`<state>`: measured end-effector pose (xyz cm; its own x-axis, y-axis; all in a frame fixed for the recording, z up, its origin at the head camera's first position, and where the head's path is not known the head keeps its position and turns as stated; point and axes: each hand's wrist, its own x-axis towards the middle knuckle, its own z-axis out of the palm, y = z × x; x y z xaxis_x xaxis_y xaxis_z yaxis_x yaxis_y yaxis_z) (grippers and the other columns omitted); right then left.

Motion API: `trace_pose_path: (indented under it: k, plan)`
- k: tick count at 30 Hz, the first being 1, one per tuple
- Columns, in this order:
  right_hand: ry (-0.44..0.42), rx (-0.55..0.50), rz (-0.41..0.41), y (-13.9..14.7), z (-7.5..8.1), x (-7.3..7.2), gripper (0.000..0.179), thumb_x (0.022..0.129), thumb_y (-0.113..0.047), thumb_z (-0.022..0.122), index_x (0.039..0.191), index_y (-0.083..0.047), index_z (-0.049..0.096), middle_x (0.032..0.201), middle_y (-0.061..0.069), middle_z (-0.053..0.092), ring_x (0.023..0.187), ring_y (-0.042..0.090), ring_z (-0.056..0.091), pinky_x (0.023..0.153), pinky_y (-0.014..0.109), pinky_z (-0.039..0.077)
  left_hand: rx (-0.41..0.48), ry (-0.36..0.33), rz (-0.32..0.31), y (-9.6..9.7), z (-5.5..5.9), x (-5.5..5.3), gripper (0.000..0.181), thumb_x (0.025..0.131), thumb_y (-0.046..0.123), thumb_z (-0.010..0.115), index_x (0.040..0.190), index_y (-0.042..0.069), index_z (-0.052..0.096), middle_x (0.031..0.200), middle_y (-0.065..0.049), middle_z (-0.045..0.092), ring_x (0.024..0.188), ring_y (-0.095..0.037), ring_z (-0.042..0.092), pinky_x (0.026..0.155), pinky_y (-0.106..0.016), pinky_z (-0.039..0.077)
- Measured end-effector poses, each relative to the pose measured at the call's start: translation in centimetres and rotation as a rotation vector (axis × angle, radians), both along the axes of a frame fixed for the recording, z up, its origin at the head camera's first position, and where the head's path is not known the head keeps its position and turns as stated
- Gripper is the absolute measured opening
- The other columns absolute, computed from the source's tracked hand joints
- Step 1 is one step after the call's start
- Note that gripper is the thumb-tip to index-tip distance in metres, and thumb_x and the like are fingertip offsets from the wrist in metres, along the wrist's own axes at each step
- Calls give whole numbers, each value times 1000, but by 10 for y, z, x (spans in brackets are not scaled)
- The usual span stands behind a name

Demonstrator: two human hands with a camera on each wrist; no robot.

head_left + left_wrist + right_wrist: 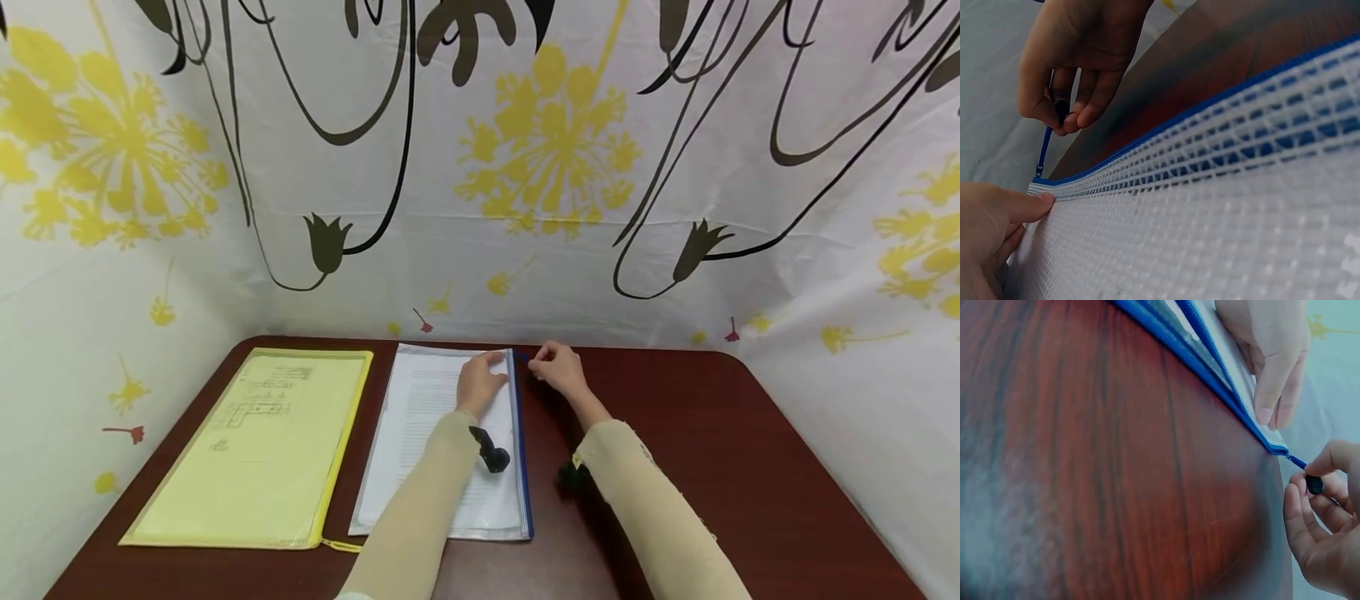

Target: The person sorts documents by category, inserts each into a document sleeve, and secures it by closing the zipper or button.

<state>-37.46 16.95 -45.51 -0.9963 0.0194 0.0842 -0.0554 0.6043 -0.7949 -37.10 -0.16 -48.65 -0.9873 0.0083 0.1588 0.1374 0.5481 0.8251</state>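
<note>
A clear mesh zipper folder [420,433] with a blue zipper edge lies in the middle of the table, with printed white sheets inside. At its far right corner my left hand [480,385] pinches the folder, thumb on the mesh [1038,206]. Just beyond that corner, my right hand [561,368] pinches the blue zipper pull [1297,462], which has a dark end [1314,484] between the fingertips. The pull is stretched out from the corner. Along the blue edge, the right wrist view shows the two zipper sides [1210,384] parted, with a gap between them.
To the left lies a yellow zipper folder [292,467] holding a sheet with a printed diagram; its yellow pull [341,546] sticks out at the near right corner. The dark red wooden table [720,467] meets a patterned cloth [480,275] behind and at both sides.
</note>
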Motion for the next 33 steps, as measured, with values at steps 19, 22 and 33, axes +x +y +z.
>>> trace_pose_path:
  k: [19,22,33]
  plan:
    - [-29,76,113,10,-4,10,14,88,-15,64,79,-11,54,66,0,61,61,14,56,56,27,44,-10,10,14,-1,6,5,40,85,9,76,124,10,70,129,-7,69,123,-29,62,108,-42,48]
    - [-38,75,130,10,-2,13,14,88,-15,63,79,-11,54,67,1,61,61,15,57,57,27,45,-4,17,13,0,7,6,39,85,9,75,124,9,70,128,-7,70,123,-29,62,108,-42,48]
    - [-52,78,251,20,0,22,15,88,-10,63,76,-8,55,73,6,68,62,14,61,60,27,51,23,-9,4,1,10,9,36,88,10,74,123,8,70,128,-8,69,125,-29,61,109,-42,47]
